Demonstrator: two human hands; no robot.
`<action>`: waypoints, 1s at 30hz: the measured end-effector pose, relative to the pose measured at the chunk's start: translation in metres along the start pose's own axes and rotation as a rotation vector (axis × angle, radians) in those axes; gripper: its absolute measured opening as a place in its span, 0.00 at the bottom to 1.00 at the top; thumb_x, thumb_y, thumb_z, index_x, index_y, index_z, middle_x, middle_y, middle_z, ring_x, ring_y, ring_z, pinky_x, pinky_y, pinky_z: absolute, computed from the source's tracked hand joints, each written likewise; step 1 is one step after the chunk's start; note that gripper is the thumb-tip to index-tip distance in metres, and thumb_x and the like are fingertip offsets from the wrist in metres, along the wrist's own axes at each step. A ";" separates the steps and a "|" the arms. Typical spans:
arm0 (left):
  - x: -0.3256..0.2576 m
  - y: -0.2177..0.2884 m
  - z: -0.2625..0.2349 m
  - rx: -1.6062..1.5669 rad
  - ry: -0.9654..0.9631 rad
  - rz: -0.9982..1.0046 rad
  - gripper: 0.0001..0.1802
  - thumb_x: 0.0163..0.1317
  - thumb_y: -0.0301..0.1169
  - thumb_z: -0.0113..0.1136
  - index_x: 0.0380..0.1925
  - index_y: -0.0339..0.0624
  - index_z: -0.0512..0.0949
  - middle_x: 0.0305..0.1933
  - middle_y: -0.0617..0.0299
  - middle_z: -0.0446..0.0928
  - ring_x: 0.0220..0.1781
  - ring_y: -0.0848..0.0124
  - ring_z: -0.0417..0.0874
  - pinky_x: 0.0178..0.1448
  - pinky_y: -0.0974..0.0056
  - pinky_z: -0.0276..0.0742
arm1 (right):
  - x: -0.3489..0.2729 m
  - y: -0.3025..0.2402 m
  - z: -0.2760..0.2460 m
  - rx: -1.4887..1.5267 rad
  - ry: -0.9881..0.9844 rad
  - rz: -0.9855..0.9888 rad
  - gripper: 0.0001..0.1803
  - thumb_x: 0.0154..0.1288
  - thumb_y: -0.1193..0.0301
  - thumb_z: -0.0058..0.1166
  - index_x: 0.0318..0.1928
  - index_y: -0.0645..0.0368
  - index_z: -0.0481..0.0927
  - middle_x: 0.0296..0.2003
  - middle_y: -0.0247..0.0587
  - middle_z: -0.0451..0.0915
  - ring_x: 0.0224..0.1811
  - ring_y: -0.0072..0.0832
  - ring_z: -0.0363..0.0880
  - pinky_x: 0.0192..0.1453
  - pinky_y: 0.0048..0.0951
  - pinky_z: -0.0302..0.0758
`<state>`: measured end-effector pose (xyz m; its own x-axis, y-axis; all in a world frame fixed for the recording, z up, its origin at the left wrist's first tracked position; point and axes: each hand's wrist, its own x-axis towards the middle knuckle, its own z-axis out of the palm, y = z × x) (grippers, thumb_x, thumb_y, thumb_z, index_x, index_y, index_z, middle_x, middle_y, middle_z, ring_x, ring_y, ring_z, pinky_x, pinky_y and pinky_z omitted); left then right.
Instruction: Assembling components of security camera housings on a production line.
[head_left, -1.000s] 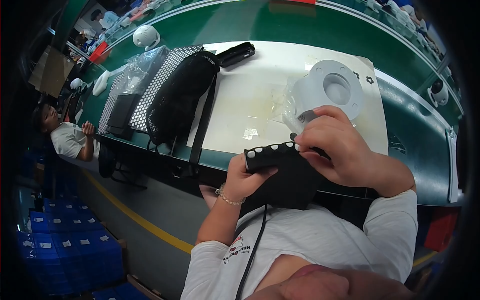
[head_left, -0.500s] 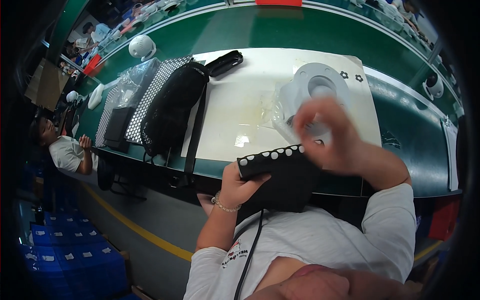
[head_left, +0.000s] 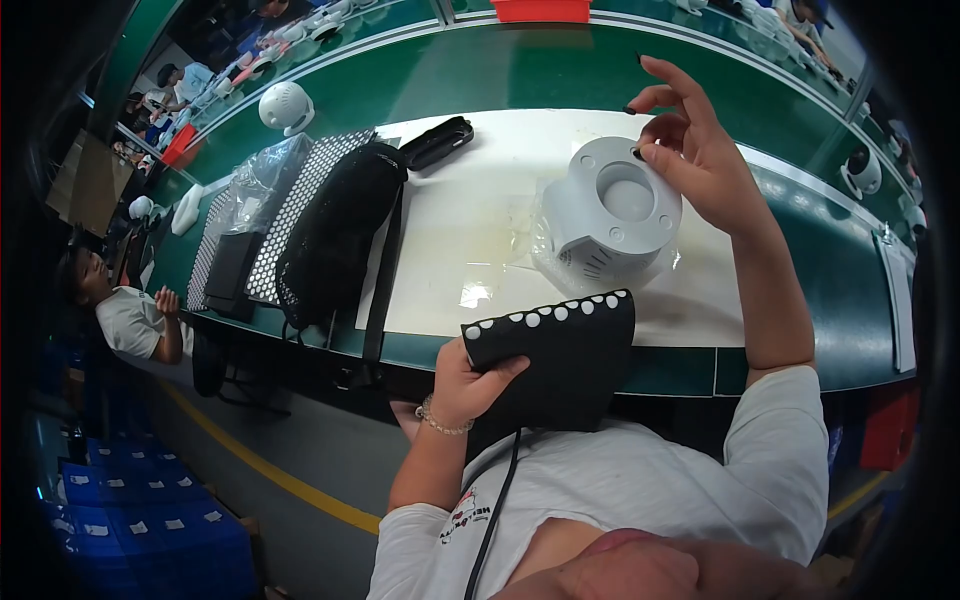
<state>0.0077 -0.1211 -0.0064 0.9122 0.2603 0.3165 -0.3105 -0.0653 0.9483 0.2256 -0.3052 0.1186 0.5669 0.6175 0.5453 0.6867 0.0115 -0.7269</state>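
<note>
head view: a flat black panel point(head_left: 565, 365) is held in front of the body, its left side clamped between the thumb and fingers of the left hand point(head_left: 465, 388). a row of white dots point(head_left: 532, 319) is borne along its upper edge, running rightward from the left hand almost to the far corner. from that spread, the row is judged to be largely or wholly laid; whether any dots are left to be added cannot be told. the panel has not been set down.

the right hand point(head_left: 690, 150) is lifted well beyond the panel, its fingertips apart; nothing is seen to be gripped by it, though a tiny piece could be hidden. just below its thumb, a white round device point(head_left: 606, 236) is rested on a white board point(head_left: 450, 230); whether it is touched cannot be told.

beyond the left hand, to its left, a black mesh bag point(head_left: 340, 230) is laid, and past that a white-spotted sheet point(head_left: 290, 225) and a dark flat box point(head_left: 230, 270) are placed on the green bench point(head_left: 810, 290).
</note>
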 end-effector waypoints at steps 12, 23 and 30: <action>-0.001 -0.002 0.000 0.004 0.006 0.000 0.11 0.48 0.21 0.63 0.34 0.35 0.78 0.32 0.62 0.79 0.33 0.78 0.77 0.39 0.73 0.72 | 0.002 0.001 0.000 0.135 0.017 0.096 0.36 0.53 0.83 0.45 0.63 0.48 0.53 0.47 0.39 0.64 0.34 0.18 0.69 0.42 0.18 0.69; 0.001 0.003 0.001 -0.004 -0.008 -0.012 0.11 0.48 0.20 0.62 0.35 0.34 0.77 0.33 0.62 0.79 0.34 0.77 0.77 0.40 0.73 0.72 | -0.013 -0.028 0.007 -0.485 -0.041 -0.185 0.33 0.54 0.82 0.45 0.60 0.43 0.58 0.47 0.41 0.74 0.40 0.38 0.76 0.43 0.36 0.73; 0.001 0.002 -0.001 0.058 -0.032 -0.021 0.11 0.48 0.21 0.62 0.34 0.35 0.77 0.33 0.61 0.79 0.34 0.76 0.77 0.40 0.72 0.72 | 0.011 -0.014 0.012 -0.255 -0.053 -0.079 0.22 0.57 0.75 0.46 0.53 0.51 0.62 0.36 0.38 0.70 0.42 0.31 0.71 0.51 0.32 0.67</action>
<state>0.0082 -0.1203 -0.0039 0.9265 0.2316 0.2967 -0.2763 -0.1166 0.9540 0.2166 -0.2888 0.1299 0.4868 0.6626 0.5692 0.8244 -0.1331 -0.5501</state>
